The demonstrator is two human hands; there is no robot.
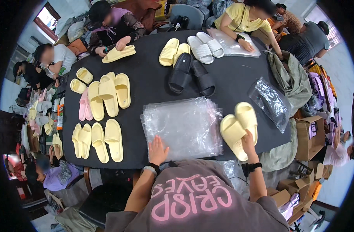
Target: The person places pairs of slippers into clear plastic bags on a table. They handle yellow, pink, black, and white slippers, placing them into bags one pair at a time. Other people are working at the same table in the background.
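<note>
My left hand (pixel 158 151) lies flat, fingers stretched, on the near left corner of a stack of clear plastic bags (pixel 182 125). To the right of that stack is a pair of pale yellow slide sandals (pixel 232 131), one overlapping the other. My right hand (pixel 249 142) grips the pair at its near right side; some of its fingertips are hidden against the sandals. Further right lies a clear bag (pixel 270 102) with something dark under or in it, hard to tell which.
Several yellow slides (pixel 108 92) and a pink pair (pixel 85 104) stand on the black table (pixel 140 69) at left. Black slides (pixel 180 75) and grey slides (pixel 201 50) sit farther back. Across the table, one person holds a yellow slide (pixel 119 53); another leans over clear bags (pixel 233 42).
</note>
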